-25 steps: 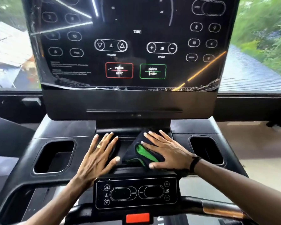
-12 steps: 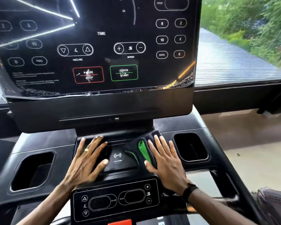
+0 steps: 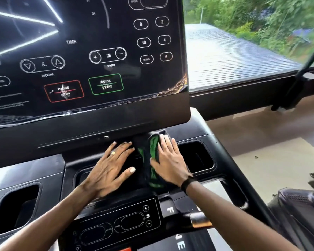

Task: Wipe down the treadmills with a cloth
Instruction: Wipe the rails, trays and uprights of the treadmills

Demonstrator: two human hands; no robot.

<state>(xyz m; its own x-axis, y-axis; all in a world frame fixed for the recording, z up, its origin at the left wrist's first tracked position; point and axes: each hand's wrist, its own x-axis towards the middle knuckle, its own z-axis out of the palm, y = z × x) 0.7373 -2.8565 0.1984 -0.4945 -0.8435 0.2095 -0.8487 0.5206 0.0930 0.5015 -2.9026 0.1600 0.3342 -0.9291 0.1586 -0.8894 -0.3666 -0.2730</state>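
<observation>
The treadmill (image 3: 43, 171) fills most of the frame, its black console deck running from the lower left to the right of centre. The dark cloth (image 3: 153, 147) with green patches lies bunched on the middle tray of that deck, just below the bottom edge of the display panel (image 3: 91, 57), a little right of the frame's centre.

The right hand (image 3: 169, 160) lies flat on the cloth with its fingers straight and close together, pressing it against the tray; a black wristband (image 3: 187, 183) circles that wrist. The left hand (image 3: 111, 169) rests palm down on the tray just beside the cloth, its fingers spread wide and holding nothing, with a ring (image 3: 113, 153) on one finger. The thumb of the left hand nearly meets the cloth's left edge.

The display panel takes up the upper left of the frame. On it a red-outlined PAUSE STOP button (image 3: 63, 91) sits beside a green-outlined QUICK START button (image 3: 106, 84), and numbered ovals stand in two columns toward its right edge. White light streaks reflect across its upper left.

A cup holder recess (image 3: 196, 156) opens in the deck right of the right hand, and another (image 3: 14, 209) at the lower left. A small handlebar control pad (image 3: 120, 223) sits at the bottom centre, below both wrists. Through the window at the upper right a corrugated roof (image 3: 230, 57) and green foliage (image 3: 272, 20) show, blurred.
</observation>
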